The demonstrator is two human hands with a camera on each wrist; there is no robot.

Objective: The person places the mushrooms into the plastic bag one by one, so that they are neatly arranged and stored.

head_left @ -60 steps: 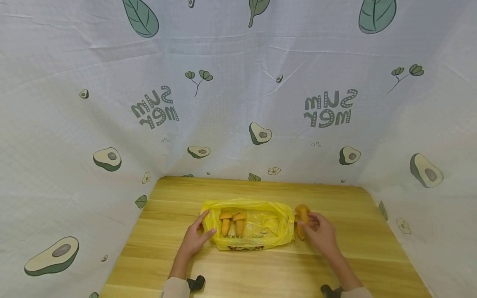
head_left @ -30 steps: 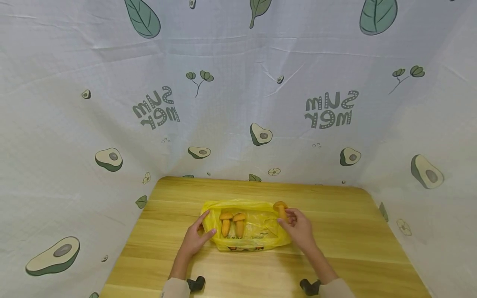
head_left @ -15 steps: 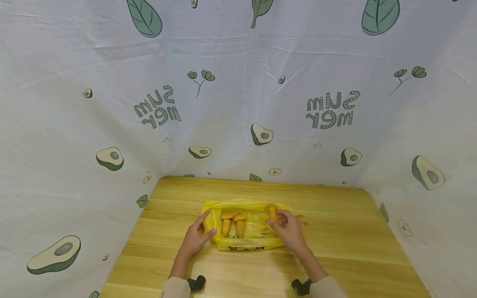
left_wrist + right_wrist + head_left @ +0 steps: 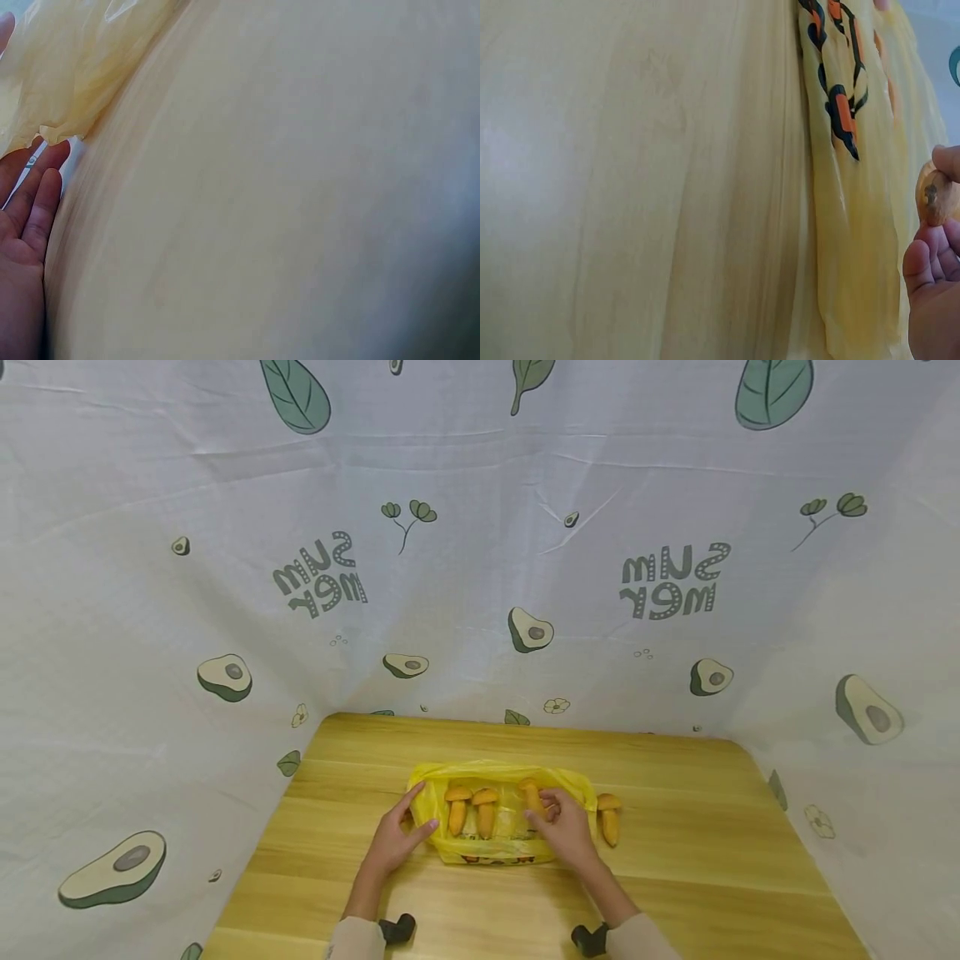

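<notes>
Four orange mushrooms: two on the yellow bag (image 4: 501, 847), one (image 4: 609, 817) right of it. Right hand (image 4: 564, 832) pinches the fourth (image 4: 531, 794); left hand (image 4: 396, 838) lies flat on the bag edge. Backdrop (image 4: 480, 552) reads "SUMMER", mirrored, twice.

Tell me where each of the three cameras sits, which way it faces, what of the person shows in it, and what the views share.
Head: worn high, facing forward and down at the wooden table; shows both forearms, left hand and right hand.
Left wrist: low over the table, facing the yellow bag; shows left fingers.
Right wrist: low, facing the bag's printed side; shows fingertips pinching a mushroom.
Shared: all three show the bag and table.
</notes>
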